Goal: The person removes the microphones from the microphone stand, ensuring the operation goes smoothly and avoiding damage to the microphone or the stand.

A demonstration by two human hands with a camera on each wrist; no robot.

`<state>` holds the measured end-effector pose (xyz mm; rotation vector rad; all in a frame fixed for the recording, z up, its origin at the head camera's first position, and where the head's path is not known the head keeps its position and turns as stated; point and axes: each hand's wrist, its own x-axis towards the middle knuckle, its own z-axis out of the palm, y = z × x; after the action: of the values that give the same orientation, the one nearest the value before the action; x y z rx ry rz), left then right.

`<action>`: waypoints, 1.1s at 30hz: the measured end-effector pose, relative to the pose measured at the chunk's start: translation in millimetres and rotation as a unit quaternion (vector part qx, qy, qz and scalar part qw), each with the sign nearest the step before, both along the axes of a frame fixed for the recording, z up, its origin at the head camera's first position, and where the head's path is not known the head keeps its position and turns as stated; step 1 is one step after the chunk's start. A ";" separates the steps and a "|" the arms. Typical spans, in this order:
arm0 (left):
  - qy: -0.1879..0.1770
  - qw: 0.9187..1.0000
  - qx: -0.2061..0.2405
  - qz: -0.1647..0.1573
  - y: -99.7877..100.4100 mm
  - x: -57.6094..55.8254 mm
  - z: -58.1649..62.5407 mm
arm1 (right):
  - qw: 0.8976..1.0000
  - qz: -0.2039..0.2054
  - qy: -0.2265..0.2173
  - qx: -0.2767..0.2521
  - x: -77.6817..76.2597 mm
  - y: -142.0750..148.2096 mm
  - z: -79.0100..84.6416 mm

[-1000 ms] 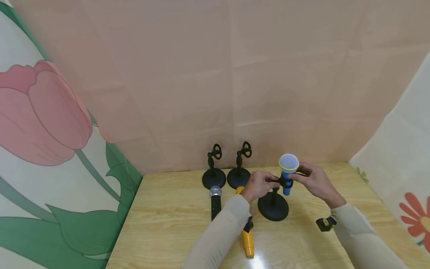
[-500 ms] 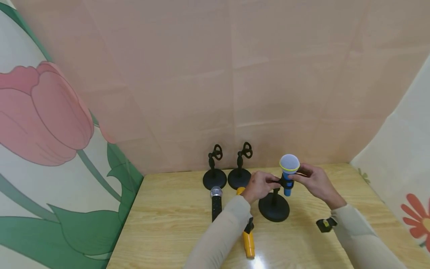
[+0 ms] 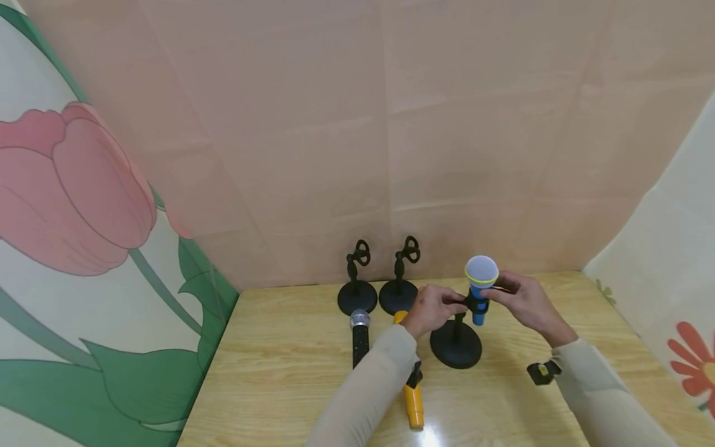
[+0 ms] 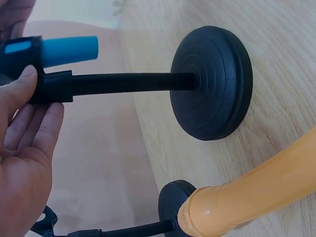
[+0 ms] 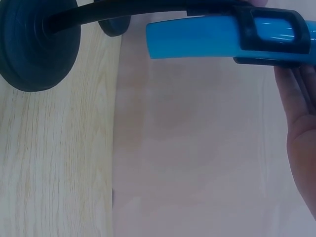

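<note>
A blue toy microphone (image 3: 481,273) with a pale head and yellow ring sits in the clip of a black microphone stand (image 3: 455,344), head up and handle through the clip. My left hand (image 3: 431,307) grips the stand at its clip joint; the left wrist view shows thumb and fingers around that black joint (image 4: 54,88). From the other side, my right hand (image 3: 522,301) pinches the microphone just below its head. In the right wrist view the blue handle (image 5: 197,37) passes through the clip and its lower end sticks out.
Two more black stands (image 3: 356,295) (image 3: 398,293) with ring-shaped clips stand at the back of the wooden table (image 3: 262,366). A black microphone (image 3: 360,338) with a silver head and an orange microphone (image 3: 413,406) lie nearer, partly behind the left arm. A papered wall (image 3: 313,155) rises behind.
Both hands keep their hold on the stand and the blue microphone, almost still. The whole view has shifted very slightly.
</note>
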<state>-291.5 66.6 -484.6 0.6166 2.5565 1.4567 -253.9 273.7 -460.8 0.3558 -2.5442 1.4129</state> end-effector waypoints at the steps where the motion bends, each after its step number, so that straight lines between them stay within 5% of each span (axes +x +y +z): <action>1: -0.001 1.000 -0.002 0.000 0.1 0.1 0.2 | 1.000 0.001 0.001 0.000 0.1 0.1 0.0; 33: -0.011 1.000 0.005 -0.003 -0.3 -0.5 -2.7 | 1.000 0.006 0.028 0.013 -0.7 -2.0 17.3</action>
<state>-292.0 66.3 -487.4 0.6041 2.5303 1.4677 -254.6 271.7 -443.5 0.4091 -2.5221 1.3556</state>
